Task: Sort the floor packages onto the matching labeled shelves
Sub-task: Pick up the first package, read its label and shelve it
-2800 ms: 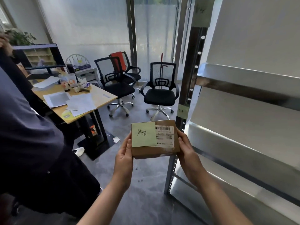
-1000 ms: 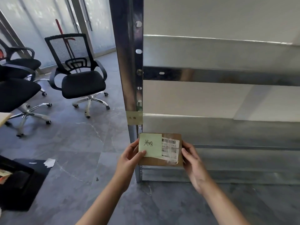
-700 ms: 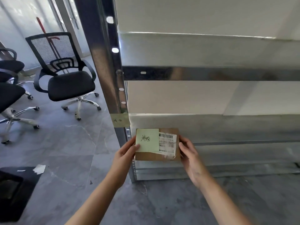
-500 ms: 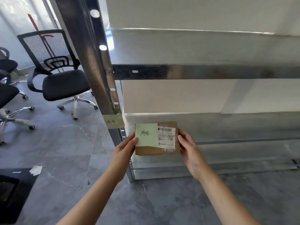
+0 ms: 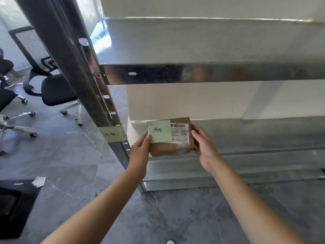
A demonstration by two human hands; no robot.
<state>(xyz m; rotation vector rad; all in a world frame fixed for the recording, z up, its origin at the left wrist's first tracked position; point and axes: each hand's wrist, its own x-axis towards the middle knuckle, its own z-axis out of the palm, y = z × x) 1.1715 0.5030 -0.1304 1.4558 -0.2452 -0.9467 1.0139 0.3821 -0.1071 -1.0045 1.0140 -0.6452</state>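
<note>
At lower shelf (image 5: 255,136), brown package (image 5: 169,149), green handwritten note (image 5: 160,132), barcode label (image 5: 180,133), left hand (image 5: 139,154) and right hand (image 5: 204,148) fingers grasping ends

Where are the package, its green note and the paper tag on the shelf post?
package (image 5: 169,149), head view, on its bare brown front face.
green note (image 5: 161,132), head view, on the middle of the note.
paper tag (image 5: 114,133), head view, on the centre of the tag.

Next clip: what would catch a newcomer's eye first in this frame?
A brown cardboard package with a green handwritten note on top, gripped by the left hand and right hand at the front left of a metal shelf. Beside it, a taped label sits on the shelf post; black office chairs stand at far left.
</note>
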